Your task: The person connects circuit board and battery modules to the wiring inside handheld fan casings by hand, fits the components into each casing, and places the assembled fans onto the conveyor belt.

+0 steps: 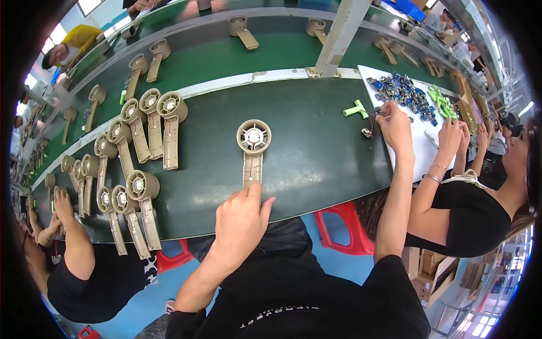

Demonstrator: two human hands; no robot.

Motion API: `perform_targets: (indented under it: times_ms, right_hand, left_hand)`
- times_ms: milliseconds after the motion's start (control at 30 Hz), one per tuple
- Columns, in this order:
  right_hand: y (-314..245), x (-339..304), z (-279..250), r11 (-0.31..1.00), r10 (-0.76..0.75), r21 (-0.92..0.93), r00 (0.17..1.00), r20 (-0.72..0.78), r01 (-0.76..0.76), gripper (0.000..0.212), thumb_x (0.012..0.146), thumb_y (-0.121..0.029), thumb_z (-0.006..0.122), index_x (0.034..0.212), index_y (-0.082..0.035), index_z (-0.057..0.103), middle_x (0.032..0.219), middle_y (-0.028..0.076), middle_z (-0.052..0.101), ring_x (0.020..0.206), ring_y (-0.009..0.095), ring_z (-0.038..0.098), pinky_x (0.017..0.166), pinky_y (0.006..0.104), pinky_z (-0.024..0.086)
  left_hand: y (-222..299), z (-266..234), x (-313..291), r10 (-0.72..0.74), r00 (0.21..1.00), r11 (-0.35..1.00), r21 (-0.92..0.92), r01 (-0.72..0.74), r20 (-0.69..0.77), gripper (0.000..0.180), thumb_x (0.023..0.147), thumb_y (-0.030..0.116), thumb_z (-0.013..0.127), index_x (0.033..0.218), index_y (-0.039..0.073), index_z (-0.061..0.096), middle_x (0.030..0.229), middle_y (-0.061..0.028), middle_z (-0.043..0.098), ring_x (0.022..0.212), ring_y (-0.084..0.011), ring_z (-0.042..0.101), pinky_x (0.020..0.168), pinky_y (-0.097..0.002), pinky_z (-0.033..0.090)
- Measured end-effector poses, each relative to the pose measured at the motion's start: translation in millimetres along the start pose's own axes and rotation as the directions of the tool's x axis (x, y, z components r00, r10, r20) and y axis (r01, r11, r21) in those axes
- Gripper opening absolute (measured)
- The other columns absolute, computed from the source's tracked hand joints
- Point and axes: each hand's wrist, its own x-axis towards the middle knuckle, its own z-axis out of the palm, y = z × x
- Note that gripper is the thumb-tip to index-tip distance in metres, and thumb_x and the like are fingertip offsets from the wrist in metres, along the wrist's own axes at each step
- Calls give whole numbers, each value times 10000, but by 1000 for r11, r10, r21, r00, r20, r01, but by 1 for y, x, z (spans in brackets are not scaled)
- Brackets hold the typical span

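In front of me on the dark green table lies a beige handheld fan shell (253,137), round head away from me, its handle open with a thin red wire inside. My left hand (241,217) is closed around the lower end of that handle, thumb at the right side. Farther right, my right hand (396,129) pinches a small dark wired part (379,112), mostly hidden by the fingers. Thin red wire runs from it toward a small silvery piece (367,133) on the table. Two green battery cells (355,109) lie just left of those fingers.
Several similar fan shells (143,185) stand grouped at the left. A white board (398,148) at the right bears a pile of blue circuit boards (403,93) and green cells (442,103). Beyond a white rail and post (340,39) runs a green conveyor (282,42). Co-workers sit on both sides.
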Motion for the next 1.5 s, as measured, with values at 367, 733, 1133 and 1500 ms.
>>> perform_targets:
  times_ms: [367, 733, 1133, 1500]
  right_hand:
    - [-118, -49, -71, 695, -312, 632, 936, -163, 342, 633, 764, 41, 734, 1346, -20, 491, 969, 53, 647, 694, 54, 534, 707, 202, 445]
    - [-214, -87, -11, 366, -647, 833, 757, -93, 415, 472, 766, 95, 693, 1216, -10, 598, 1021, 70, 671, 667, 56, 543, 610, 212, 460]
    - [-209, -109, 40, 466, -505, 862, 860, 73, 200, 208, 823, 73, 642, 1021, 17, 678, 991, 45, 644, 634, 31, 502, 579, 189, 410]
    - [-221, -117, 68, 532, -611, 546, 740, -282, 648, 234, 781, 42, 716, 1002, -32, 697, 999, 63, 688, 590, 110, 608, 498, 248, 469]
  left_hand:
    - [-2, -49, 23, 158, 928, 957, -181, -228, -338, 300, 789, 126, 796, 1013, 19, 627, 819, -125, 625, 781, -316, 605, 693, -393, 499]
    - [-28, -70, 23, -37, 999, 601, -799, 19, -4, 385, 934, -9, 594, 1317, -26, 552, 956, -57, 681, 764, -105, 655, 701, -246, 531]
    - [-44, -23, 29, 89, 963, 970, -199, -142, -253, 80, 838, 80, 713, 887, 42, 663, 713, -110, 572, 548, -281, 564, 506, -366, 448]
    - [-60, -21, 48, -322, 922, 373, -866, 333, 216, 187, 903, 133, 574, 800, -7, 643, 621, 34, 533, 505, -71, 445, 470, -256, 347]
